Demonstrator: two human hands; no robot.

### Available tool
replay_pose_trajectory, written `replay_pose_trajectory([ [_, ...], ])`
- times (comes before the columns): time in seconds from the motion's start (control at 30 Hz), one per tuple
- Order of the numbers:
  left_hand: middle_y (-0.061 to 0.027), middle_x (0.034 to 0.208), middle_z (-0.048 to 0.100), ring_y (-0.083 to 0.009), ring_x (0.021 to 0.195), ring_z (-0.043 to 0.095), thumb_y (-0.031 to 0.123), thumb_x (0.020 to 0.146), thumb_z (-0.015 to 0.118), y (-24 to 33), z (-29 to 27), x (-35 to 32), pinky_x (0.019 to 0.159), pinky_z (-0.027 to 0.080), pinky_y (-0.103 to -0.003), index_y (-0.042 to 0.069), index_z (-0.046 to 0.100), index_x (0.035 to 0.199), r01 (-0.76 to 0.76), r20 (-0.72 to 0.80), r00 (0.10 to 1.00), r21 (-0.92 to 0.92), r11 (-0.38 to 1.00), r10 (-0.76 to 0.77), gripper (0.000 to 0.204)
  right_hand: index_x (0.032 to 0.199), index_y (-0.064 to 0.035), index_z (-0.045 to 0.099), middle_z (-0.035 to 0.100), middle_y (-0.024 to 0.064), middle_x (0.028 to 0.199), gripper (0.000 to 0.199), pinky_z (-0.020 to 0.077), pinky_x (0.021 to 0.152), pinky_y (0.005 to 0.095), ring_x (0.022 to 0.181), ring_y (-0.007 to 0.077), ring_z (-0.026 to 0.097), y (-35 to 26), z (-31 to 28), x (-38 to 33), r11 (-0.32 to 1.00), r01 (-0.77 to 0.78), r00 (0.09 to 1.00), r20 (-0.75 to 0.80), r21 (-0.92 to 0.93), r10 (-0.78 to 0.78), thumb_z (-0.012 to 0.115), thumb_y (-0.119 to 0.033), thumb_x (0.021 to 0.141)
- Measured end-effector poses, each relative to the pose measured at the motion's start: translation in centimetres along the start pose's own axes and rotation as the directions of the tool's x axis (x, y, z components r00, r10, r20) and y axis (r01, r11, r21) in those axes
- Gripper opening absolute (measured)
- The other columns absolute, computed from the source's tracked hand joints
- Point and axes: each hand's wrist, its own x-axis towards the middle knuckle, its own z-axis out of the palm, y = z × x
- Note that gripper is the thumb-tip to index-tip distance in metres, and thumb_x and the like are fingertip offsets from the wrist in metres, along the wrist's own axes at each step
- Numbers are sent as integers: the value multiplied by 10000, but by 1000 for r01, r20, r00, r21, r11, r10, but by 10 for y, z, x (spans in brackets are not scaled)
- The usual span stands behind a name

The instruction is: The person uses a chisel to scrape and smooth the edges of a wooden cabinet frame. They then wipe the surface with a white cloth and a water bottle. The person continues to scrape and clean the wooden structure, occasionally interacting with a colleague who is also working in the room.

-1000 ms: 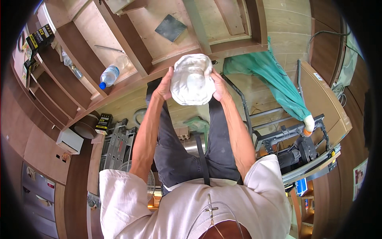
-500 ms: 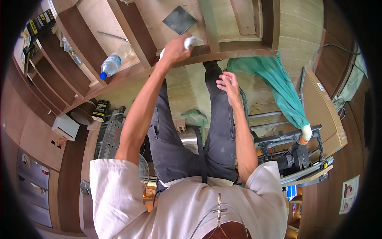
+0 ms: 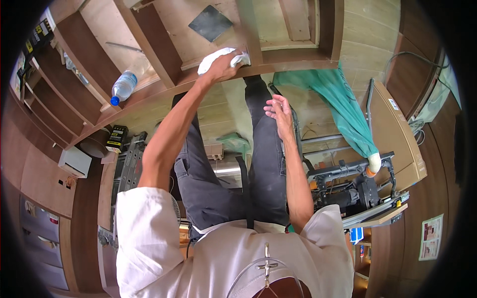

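Observation:
My left hand (image 3: 222, 69) is closed on a white cloth (image 3: 211, 60), pressing it on the near edge of a brown wooden compartment frame (image 3: 299, 65). Part of the cloth spreads out left of the knuckles, and another fold pokes out by the fingertips. My right hand (image 3: 282, 115) hangs in the air over my right leg, fingers loosely apart, holding nothing. Beyond the cloth, a dark square sheet (image 3: 210, 23) lies inside the compartment. To the left, a clear plastic bottle (image 3: 124, 87) with a blue cap rests on its side in another compartment.
A green fabric bag (image 3: 343, 107) runs from the frame to a black machine (image 3: 360, 191) on my right. Behind that leans a large cardboard box (image 3: 400, 134). On the left are a folded metal ladder (image 3: 130, 166) and a black-and-yellow box (image 3: 117, 138).
My left hand has shifted right and toward me along the frame, and more of the cloth shows now. The right hand stays raised over my leg. The whole view has moved slightly.

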Motion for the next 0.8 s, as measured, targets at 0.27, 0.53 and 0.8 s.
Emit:
replay_pose_trajectory([
  [0.27, -170, 1080, 690, -356, 1026, 646, 250, 919, 606, 3, -4, 11, 895, 491, -407, 104, 604, 1185, 5, 12, 1000, -28, 1000, -5, 303, 1270, -50, 514, 629, 96, 1064, 323, 526, 787, 284, 888, 149, 633, -7, -5, 3, 997, 28, 1000, -6, -77, -29, 518, -269, 1032],
  [0.53, -155, 1043, 709, -303, 977, 668, 174, 856, 674, 12, -6, 18, 879, 498, -402, 117, 617, 1164, 105, 35, 994, -119, 987, -102, 318, 1253, -56, 522, 633, 82, 1027, 298, 526, 768, 274, 864, 140, 625, 5, -14, -3, 995, -25, 999, -37, -96, 22, 542, -246, 1024],
  [0.8, -204, 1066, 700, -378, 1026, 653, 159, 840, 655, 5, -8, 18, 881, 499, -443, 124, 624, 1189, 90, 29, 996, -162, 983, -86, 352, 1199, -40, 544, 640, 58, 946, 244, 516, 713, 255, 821, 118, 623, 1, -11, -2, 997, 24, 997, -73, -75, -30, 534, -210, 1024],
])
